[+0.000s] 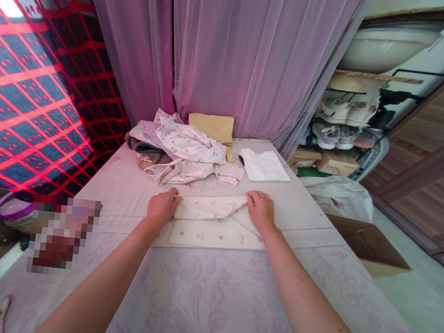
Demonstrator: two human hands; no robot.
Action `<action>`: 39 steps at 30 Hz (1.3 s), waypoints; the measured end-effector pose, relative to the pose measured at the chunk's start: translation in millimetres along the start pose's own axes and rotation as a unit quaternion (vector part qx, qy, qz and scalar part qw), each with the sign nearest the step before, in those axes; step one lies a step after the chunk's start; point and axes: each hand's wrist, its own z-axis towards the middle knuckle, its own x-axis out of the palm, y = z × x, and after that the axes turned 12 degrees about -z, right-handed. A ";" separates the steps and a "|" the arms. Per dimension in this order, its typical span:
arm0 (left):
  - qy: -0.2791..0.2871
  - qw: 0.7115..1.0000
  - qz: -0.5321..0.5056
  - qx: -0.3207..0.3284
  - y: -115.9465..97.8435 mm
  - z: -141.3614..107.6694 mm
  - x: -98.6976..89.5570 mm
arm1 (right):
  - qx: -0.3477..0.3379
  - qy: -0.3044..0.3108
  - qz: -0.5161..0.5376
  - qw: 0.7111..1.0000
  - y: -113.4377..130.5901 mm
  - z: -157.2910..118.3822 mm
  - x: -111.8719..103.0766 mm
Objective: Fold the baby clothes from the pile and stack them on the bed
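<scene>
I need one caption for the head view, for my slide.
Two hands, left and right, hold the edge of a cream patterned cloth on a bed.

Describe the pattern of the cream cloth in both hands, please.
The cloth has small scattered purplish motifs, clearest in the head view.

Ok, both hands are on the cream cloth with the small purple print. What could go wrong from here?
The upper layer of the cream printed cloth slants near the right hand, so it might crease crooked. If the left hand or right hand lets go early, that layer could slip. The pale striped garment lies just beyond, so a forward push might bunch the two together.
</scene>
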 end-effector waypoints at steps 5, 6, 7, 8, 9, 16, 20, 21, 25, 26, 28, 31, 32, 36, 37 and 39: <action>-0.002 1.000 0.001 0.009 1.6 -1.4 -0.5 | -0.040 0.006 0.000 0.999 -2.0 -5.6 6.1; -0.003 1.000 0.001 0.011 2.0 -1.6 -0.1 | -0.036 0.007 -0.006 0.999 -2.1 -6.5 8.1; -0.004 1.000 0.001 0.012 2.5 -1.7 0.3 | -0.030 0.005 -0.011 0.999 -2.1 -7.3 10.0; -0.005 1.000 0.001 0.013 3.0 -1.9 0.8 | -0.026 0.003 -0.015 1.000 -2.2 -7.8 11.5; -0.007 1.000 0.002 0.013 3.6 -2.0 1.1 | -0.025 0.000 -0.016 1.000 -2.3 -8.0 12.6; -0.039 0.998 0.011 0.049 -1.3 -5.1 -1.8 | 0.015 -0.055 0.025 0.998 -5.9 -6.9 4.0; -0.028 0.983 -0.043 0.174 -29.8 -12.7 7.1 | -0.066 -0.010 0.003 0.998 -0.7 -7.7 -1.7; 0.003 0.973 -0.069 0.221 -38.4 -15.2 12.6 | -0.092 0.003 -0.001 0.996 1.2 -8.1 -1.4; 0.150 0.936 -0.093 0.303 -61.9 -23.6 38.6 | -0.111 0.038 -0.034 0.992 3.6 -10.3 5.3; 0.166 0.935 -0.091 0.301 -63.7 -24.4 43.5 | -0.106 0.043 -0.041 0.993 2.7 -10.9 7.1; 0.178 0.934 -0.094 0.294 -63.4 -24.0 49.3 | -0.101 0.050 -0.046 0.993 0.7 -11.8 9.2; 0.187 0.933 -0.110 0.287 -60.2 -20.8 49.3 | -0.085 0.055 -0.039 0.994 1.6 -11.3 6.4; 0.190 0.933 -0.117 0.282 -59.7 -20.0 48.1 | -0.076 0.055 -0.038 0.995 3.8 -10.6 4.0; 0.182 0.935 -0.139 0.271 -61.1 -20.3 43.4 | -0.079 0.037 -0.019 0.996 19.0 -9.2 -5.4; 0.180 0.935 -0.142 0.269 -61.6 -20.9 42.6 | -0.101 0.035 -0.003 0.994 22.7 -10.2 -5.8; 0.185 0.935 -0.145 0.267 -62.1 -21.6 41.5 | -0.151 0.046 0.035 0.987 27.6 -14.3 -3.5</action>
